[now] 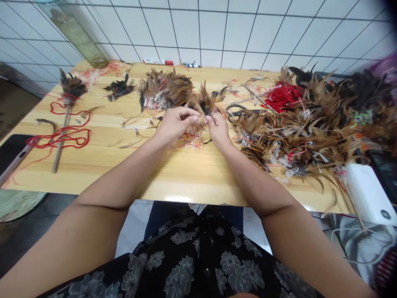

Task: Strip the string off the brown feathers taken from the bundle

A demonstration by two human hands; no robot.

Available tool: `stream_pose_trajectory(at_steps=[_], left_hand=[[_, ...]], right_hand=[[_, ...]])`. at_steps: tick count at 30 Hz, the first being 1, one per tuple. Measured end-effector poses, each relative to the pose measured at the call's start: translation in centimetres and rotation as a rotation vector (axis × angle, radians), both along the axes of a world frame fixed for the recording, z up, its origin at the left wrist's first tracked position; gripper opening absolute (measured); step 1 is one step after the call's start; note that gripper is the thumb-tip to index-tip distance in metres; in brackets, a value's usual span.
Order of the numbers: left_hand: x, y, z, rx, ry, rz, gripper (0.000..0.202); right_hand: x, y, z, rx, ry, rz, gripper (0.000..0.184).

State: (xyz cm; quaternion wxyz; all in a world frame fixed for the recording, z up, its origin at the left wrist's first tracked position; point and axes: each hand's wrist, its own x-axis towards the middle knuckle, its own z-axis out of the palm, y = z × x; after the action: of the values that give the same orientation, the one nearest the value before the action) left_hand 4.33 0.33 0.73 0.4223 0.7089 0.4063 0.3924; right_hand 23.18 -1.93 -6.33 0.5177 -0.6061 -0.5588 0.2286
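Note:
Near the middle of the table my right hand (217, 127) pinches the lower end of a small bunch of brown and black feathers (206, 99), whose tips point away from me. Close beside it, my left hand (177, 123) has thumb and fingertips pressed together; whatever lies between them is too small to make out. Below both hands are pale and reddish scraps of fibre (194, 142) on the wood. Just behind my left hand sits a row of brown feather bunches (166, 89) with whitish tied ends.
A large feather pile (297, 136) covers the right side, with red string (283, 98) behind it. To the left lie a stick with dark feathers (63, 132) and looped red cord (77, 138). A white device (369, 192) stands at the right edge. Markers (158, 62) lie by the tiled wall.

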Motion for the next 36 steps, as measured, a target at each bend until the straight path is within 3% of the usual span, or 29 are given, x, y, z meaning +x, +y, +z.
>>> stream_pose_trajectory(at_steps=[3, 6, 10, 14, 17, 20, 24, 27, 32, 34, 36], left_hand=[[1.0, -0.8, -0.4, -0.148, -0.193, -0.046, 0.018], [1.6, -1.2, -0.5, -0.184, -0.274, -0.035, 0.016], [2.0, -1.1, -0.9, -0.2, -0.233, 0.036, 0.025], [1.4, 0.0, -0.9, -0.113, -0.115, 0.02, 0.031], [-0.1, 1.1, 0.4, 0.015, -0.02, 0.025, 0.028], [-1.8, 1.6, 3.0, 0.08, 0.144, 0.091, 0.021], [-3.0, 0.8, 5.4, -0.018, 0.476, -0.075, 0.027], [-2.8, 0.5, 4.8, -0.061, 0.553, -0.16, 0.028], [-2.6, 1.6, 2.4, 0.125, 0.596, -0.307, 0.028], [-3.1, 2.2, 2.1, 0.168, 0.54, -0.337, 0.024], [-3.8, 2.7, 2.1, 0.109, 0.399, -0.303, 0.017]], right_hand=[[-0.5, -0.2, -0.1, 0.036, -0.054, 0.012, 0.04], [-0.7, -0.2, -0.5, 0.064, -0.103, 0.035, 0.041], [-0.3, -0.1, -1.0, 0.039, -0.126, 0.09, 0.042], [0.2, 0.2, -1.2, 0.032, -0.131, 0.139, 0.05], [0.6, 0.4, -1.2, 0.035, -0.127, 0.14, 0.05], [1.0, 0.4, -1.3, 0.045, -0.114, 0.102, 0.051], [1.3, 0.4, -1.3, 0.053, -0.091, 0.047, 0.056], [1.3, 0.3, -1.1, 0.055, -0.088, 0.04, 0.059], [1.5, 0.3, -1.2, 0.076, -0.073, 0.064, 0.061], [1.7, 0.5, -1.5, 0.083, -0.075, 0.074, 0.061], [1.9, 0.7, -1.9, 0.089, -0.081, 0.063, 0.062]])
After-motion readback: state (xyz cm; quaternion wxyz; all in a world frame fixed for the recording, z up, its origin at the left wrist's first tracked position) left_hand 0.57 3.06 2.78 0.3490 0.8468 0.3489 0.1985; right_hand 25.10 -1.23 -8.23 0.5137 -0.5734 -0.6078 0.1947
